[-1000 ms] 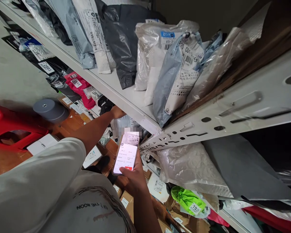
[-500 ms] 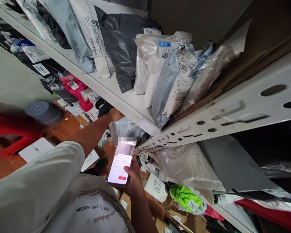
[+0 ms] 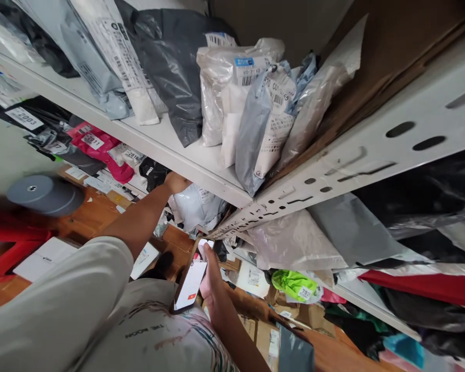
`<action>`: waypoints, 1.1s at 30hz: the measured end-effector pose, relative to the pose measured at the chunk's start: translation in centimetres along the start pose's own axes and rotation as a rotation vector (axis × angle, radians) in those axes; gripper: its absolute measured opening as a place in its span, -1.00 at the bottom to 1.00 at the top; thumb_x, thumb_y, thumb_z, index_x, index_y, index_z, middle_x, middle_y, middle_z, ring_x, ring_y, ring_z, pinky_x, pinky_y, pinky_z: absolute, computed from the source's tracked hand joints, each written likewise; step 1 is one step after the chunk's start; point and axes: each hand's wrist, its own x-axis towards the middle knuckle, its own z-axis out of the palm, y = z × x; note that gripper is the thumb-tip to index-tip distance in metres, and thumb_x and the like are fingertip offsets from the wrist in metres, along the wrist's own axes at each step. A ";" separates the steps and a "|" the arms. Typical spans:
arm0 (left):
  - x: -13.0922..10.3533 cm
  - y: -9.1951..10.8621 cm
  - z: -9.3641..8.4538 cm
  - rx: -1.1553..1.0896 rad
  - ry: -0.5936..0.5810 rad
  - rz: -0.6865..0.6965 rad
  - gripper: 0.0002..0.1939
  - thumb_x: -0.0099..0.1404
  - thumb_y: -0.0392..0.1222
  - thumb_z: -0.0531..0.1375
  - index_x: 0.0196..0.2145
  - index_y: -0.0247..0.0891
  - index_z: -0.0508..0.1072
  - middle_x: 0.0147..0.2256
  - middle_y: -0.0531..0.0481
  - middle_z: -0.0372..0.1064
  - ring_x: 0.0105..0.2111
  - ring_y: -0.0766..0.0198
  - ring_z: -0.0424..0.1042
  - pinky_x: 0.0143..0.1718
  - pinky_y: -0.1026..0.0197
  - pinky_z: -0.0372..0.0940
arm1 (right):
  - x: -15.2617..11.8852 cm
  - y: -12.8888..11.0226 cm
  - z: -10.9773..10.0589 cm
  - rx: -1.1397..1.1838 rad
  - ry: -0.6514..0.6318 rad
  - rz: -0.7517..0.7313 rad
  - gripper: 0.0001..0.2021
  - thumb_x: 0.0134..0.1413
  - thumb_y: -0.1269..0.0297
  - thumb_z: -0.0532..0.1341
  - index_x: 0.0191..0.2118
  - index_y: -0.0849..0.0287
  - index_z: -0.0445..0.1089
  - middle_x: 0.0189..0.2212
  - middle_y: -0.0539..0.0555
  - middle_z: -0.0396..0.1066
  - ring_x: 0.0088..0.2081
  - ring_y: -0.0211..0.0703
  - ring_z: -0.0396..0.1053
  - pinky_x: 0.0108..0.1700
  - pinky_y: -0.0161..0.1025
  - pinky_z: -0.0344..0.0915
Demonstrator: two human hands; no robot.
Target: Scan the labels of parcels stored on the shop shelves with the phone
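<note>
My right hand (image 3: 212,276) holds a phone (image 3: 191,281) with a lit screen, its thumb on the upper part of the screen. The phone is tilted, low in front of my shirt. My left hand (image 3: 177,182) reaches in below the upper shelf board, next to a pale plastic parcel (image 3: 197,204) and a black parcel (image 3: 154,174). The shelf edge hides its fingertips, so its grip does not show.
Labelled plastic parcels, among them a dark grey one (image 3: 174,67), stand on the white shelf (image 3: 178,155). A perforated metal upright (image 3: 318,181) rises at the right. A grey round bin (image 3: 46,194) and red stool (image 3: 15,243) are at the left, with boxes on the floor.
The view has shifted closer to the shelf. The phone has tilted and sunk a little, and my right thumb has moved up the screen. More of the pale parcel beside my left hand shows.
</note>
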 end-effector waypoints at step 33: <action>-0.1 -0.5 0.7 0.057 0.072 0.088 -0.50 0.29 0.13 -0.03 -0.11 -0.17 0.58 -0.10 -0.06 0.54 0.00 -0.01 0.44 0.00 0.12 0.30 | -2.7 -1.1 1.3 -0.102 0.082 0.034 -0.54 -0.39 0.40 0.37 -0.20 0.12 0.36 -0.41 -0.09 0.61 -0.36 -0.12 0.51 -0.29 -0.24 0.38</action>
